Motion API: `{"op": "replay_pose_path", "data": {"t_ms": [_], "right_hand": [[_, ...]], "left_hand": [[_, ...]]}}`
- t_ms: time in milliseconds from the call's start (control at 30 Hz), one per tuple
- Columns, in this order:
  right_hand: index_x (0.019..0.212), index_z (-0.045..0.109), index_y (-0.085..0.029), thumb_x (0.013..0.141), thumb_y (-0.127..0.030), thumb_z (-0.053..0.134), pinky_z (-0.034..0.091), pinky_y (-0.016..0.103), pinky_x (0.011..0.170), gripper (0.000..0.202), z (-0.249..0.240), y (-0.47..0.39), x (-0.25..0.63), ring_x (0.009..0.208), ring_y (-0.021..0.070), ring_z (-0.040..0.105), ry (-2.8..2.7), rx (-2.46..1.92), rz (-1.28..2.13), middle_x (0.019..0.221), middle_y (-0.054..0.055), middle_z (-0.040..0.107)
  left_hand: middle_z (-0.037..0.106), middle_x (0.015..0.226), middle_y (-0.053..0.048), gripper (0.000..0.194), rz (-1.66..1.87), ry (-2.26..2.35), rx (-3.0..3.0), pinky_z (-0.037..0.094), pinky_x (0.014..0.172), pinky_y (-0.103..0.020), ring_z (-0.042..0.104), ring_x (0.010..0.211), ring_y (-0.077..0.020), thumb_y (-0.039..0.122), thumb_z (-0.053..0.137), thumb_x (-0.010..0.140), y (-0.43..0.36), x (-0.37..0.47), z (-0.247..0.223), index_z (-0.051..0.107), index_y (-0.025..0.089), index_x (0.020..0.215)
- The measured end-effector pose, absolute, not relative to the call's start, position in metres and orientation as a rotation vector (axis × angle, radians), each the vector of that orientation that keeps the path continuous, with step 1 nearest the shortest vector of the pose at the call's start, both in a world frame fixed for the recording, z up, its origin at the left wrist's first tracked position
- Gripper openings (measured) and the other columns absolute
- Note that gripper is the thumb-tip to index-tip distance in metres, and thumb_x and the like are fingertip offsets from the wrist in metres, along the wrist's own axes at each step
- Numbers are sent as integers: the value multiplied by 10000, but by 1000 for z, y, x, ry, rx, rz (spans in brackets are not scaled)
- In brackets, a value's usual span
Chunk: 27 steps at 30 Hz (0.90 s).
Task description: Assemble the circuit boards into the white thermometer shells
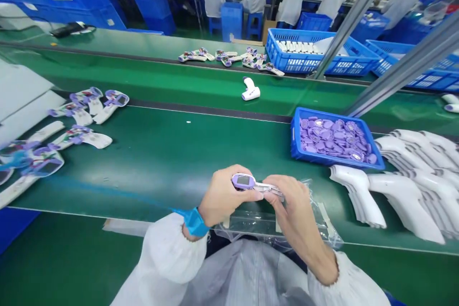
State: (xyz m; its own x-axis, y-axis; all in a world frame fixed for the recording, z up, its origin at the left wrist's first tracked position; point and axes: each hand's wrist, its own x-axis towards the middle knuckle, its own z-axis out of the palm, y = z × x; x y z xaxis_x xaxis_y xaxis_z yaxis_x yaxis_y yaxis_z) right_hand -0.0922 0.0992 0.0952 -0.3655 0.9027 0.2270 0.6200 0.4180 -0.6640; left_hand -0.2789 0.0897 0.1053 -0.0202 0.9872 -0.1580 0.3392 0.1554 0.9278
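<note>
Between my two hands, above the front part of the green bench, is a white and purple handheld infrared thermometer (244,180) with a small grey screen. My left hand (224,193) is closed around its screen end and wears a blue wrist strap (195,223) with a cord running left. The fingers of my right hand (292,201) grip the handle end, which they partly cover. Below the hands, a clear plastic sheet (247,222) lies along the bench edge.
A blue tray (294,138) of purple oval parts stands to the right, beside stacked white shell halves (401,191). Opened thermometer bodies (86,136) lie at left. One white thermometer (251,90) is on the belt beyond. A metal post (353,28) slants up at right.
</note>
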Motion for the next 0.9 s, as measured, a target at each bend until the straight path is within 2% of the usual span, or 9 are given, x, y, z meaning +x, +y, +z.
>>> {"op": "replay_pose_path", "data": {"t_ms": [67,167,300,433,567,667,733,833,900], "right_hand": [[1206,612,-299,1008,-345,477,363,418,941,244,97,92,-85,1146,225,549,-2055,-1293,669,1236,31,644],[1234,622,-351,998,-353,498,355,442,958,266,102,89,-84,1173,240,533,-2078,-1314,586,1290,25,611],[1086,680,-362,968,-311,566,328,434,908,171,108,89,-87,1046,221,572,-2111,-1311,443,1156,-1,667],[894,663,-284,975,-203,530,275,427,895,175,113,85,-89,925,190,560,-2114,-1240,308,951,-13,700],[841,607,-240,983,-151,476,285,395,896,213,118,84,-82,874,159,547,-2095,-1197,444,882,-21,667],[852,576,-223,998,-258,462,342,367,835,189,105,93,-58,884,181,541,-2009,-1353,490,904,14,633],[828,572,-216,995,-369,454,350,366,771,256,87,101,-33,883,217,536,-1964,-1612,369,895,38,622],[886,596,-206,951,-524,477,335,350,696,345,63,109,6,869,254,545,-1974,-1896,186,935,68,633],[1008,603,-196,926,-566,499,351,346,686,393,59,111,29,894,263,561,-1949,-1950,48,1031,96,637]], "left_hand": [[671,723,43,266,845,1547,1417,453,572,-244,595,632,-132,352,837,681,88,-268,102,661,213,825],[716,836,33,269,821,1583,1651,485,654,-269,664,727,-159,299,779,762,86,-253,99,633,230,976],[741,983,-6,474,830,1557,1866,503,730,-292,704,898,-203,163,685,818,84,-245,97,447,215,1225],[754,959,32,477,724,1472,1913,490,723,-294,707,891,-203,232,688,847,84,-246,97,406,235,1232],[750,914,36,391,709,1540,1803,488,726,-274,707,804,-176,301,711,826,91,-251,97,496,230,1145],[731,811,17,402,769,1787,1534,488,659,-270,682,715,-179,429,801,716,102,-262,98,586,215,979],[708,725,3,428,827,1891,1217,464,553,-255,652,625,-171,505,793,706,109,-273,100,590,199,926],[691,685,-24,475,871,1766,764,407,433,-225,603,543,-153,574,720,769,115,-291,103,568,175,978],[713,784,-51,490,890,1615,592,455,466,-230,626,623,-159,552,723,784,114,-299,105,562,166,1040]]}}
